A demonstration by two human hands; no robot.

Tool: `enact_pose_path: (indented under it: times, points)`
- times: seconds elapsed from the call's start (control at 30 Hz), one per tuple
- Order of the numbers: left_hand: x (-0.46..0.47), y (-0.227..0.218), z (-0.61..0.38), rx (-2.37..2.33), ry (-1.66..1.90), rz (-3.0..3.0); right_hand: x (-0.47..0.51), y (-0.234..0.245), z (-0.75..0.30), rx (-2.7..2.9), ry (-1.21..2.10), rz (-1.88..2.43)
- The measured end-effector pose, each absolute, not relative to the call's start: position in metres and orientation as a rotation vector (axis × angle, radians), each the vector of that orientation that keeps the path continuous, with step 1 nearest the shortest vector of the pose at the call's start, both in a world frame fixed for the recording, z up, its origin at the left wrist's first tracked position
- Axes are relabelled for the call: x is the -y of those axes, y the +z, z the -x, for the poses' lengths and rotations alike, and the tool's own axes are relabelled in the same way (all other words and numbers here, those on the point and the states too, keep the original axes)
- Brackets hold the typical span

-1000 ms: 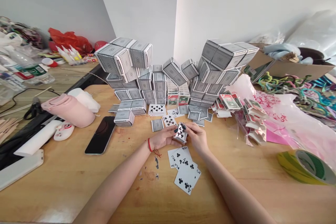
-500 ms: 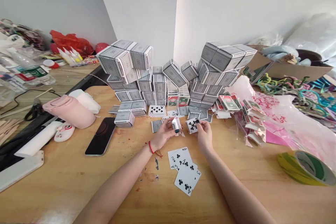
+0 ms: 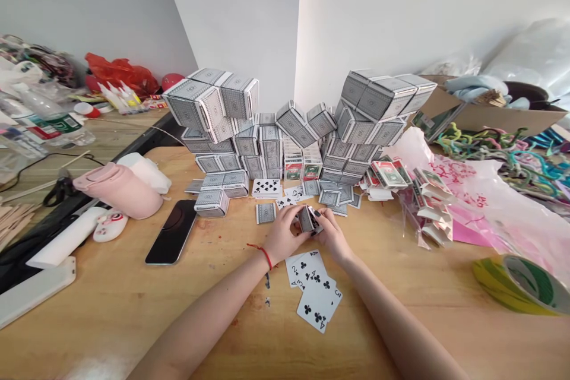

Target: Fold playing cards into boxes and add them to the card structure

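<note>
Near the middle of the table, my left hand (image 3: 287, 234) is closed around a small grey-patterned box folded from playing cards (image 3: 306, 218). My right hand (image 3: 333, 233) meets it from the other side, its dark-nailed fingers pinching a playing card against the box; the hands partly hide that card. Just below them, several club cards (image 3: 317, 297) lie face up and overlapping. A grey-backed card (image 3: 266, 214) rests left of my left hand. Behind stands a stacked structure of folded card boxes (image 3: 271, 145), with more loose cards (image 3: 267, 188) at its foot.
On the left lie a black phone (image 3: 171, 231), a pink bottle (image 3: 118, 189) and a white mouse-shaped item (image 3: 110, 225). To the right are opened card packs (image 3: 431, 205), pink-printed plastic (image 3: 485, 190) and a yellow-green tape roll (image 3: 519, 282). Folded boxes (image 3: 211, 202) sit front left of the structure.
My hands have come together. The right hand has brought its card leftward to the folded box, and the left hand has moved right and turned the box so its patterned side shows.
</note>
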State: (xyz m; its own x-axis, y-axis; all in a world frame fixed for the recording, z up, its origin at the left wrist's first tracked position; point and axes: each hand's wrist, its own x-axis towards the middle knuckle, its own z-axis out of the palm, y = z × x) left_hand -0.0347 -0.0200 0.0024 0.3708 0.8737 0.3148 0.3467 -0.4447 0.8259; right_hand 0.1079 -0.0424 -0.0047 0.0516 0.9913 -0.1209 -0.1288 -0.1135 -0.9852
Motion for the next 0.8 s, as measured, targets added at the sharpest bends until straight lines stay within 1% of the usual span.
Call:
enact_pose_path:
  times: [0.2,0.37,0.8]
  points:
    - [0.021,0.004,0.034,-1.082,1.054,-2.065,0.043,-0.003,-0.107,0.96,1.277,1.169]
    - [0.022,0.001,0.035,-1.124,1.051,-2.152,0.045,0.005,-0.108,1.118,1.178,1.18]
    - [0.022,-0.004,0.035,-1.071,0.937,-1.902,0.045,0.009,-0.107,1.142,1.138,1.237]
